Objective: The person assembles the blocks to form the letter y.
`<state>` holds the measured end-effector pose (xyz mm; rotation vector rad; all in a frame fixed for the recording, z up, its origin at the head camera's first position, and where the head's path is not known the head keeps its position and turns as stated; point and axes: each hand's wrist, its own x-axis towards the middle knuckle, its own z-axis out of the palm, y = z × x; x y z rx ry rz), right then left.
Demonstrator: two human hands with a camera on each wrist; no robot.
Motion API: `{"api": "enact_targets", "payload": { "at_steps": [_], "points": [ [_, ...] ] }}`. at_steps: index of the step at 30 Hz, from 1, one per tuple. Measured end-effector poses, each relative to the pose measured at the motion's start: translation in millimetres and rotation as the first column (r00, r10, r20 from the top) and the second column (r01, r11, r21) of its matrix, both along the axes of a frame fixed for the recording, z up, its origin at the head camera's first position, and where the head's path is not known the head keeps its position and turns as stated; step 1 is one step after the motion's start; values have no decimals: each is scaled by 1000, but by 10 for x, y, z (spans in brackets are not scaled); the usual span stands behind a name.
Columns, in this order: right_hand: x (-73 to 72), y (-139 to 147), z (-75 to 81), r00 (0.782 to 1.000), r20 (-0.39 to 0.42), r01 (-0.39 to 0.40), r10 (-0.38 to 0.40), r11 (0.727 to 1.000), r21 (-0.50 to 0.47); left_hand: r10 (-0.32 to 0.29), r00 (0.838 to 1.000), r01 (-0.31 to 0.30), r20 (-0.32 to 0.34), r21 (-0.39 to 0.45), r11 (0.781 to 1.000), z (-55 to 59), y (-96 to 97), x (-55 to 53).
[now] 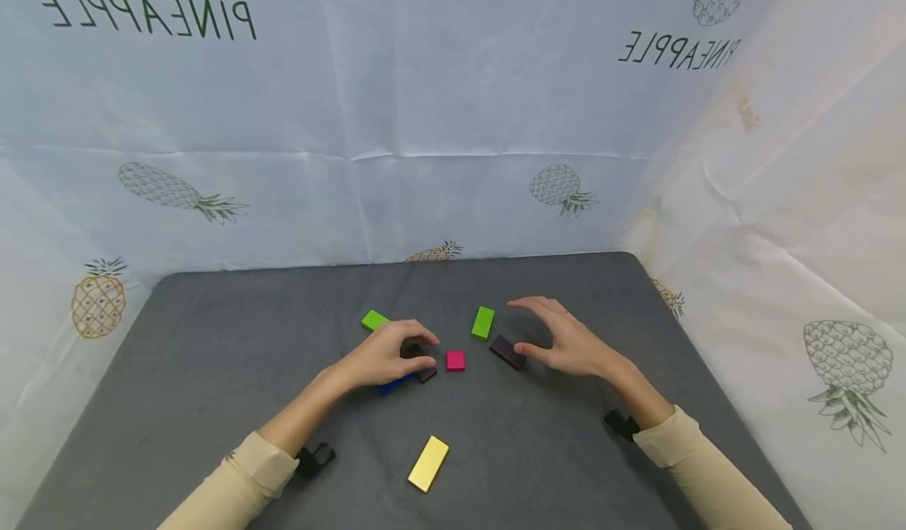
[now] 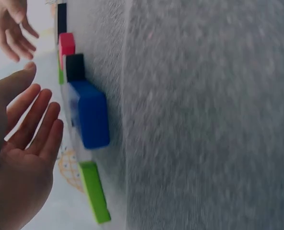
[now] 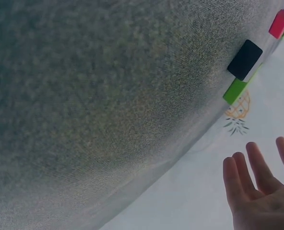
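- The left hand (image 1: 388, 352) is hovering above the blue block (image 1: 393, 386) and 1 black block (image 1: 427, 375), thumb and fingers apart, gripping nothing.
- The right hand (image 1: 572, 344) is also hovering, thumb and fingers apart, holding nothing.
- The other black block (image 1: 506, 351) is lying just left of the right hand, the nearer one, its long axis running from far left to near right.
- 1 green block (image 1: 483, 322) is lying just beyond.

Middle of grey cloth tabletop (image 1: 177, 404): red square block (image 1: 455, 361).
By left hand (image 1: 388, 353): left black rectangular block (image 1: 427, 374), blue rectangular block (image 1: 393, 386) on its left, left green rectangular block (image 1: 373, 320) behind both.
By right hand (image 1: 569, 341): right black rectangular block (image 1: 506, 351), right green rectangular block (image 1: 483, 323) behind it.
Front: yellow rectangular block (image 1: 428, 464).
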<state>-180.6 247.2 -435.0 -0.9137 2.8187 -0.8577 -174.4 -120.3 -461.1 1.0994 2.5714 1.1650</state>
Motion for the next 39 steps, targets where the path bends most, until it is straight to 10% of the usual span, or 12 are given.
{"api": "enact_targets", "payload": {
  "at_steps": [23,30,39],
  "points": [
    [1,-41,-39,999,39,0,0,1000,-2,13,998,-14,-66,-3,1000,-236,268,-88],
    [3,-48,-38,999,51,3,-3,1000,-9,46,997,-45,-67,17,999,-485,290,-184],
    [2,-19,-51,999,53,4,-3,1000,-17,-45,992,43,-122,-15,999,-298,330,-104]
  ]
}}
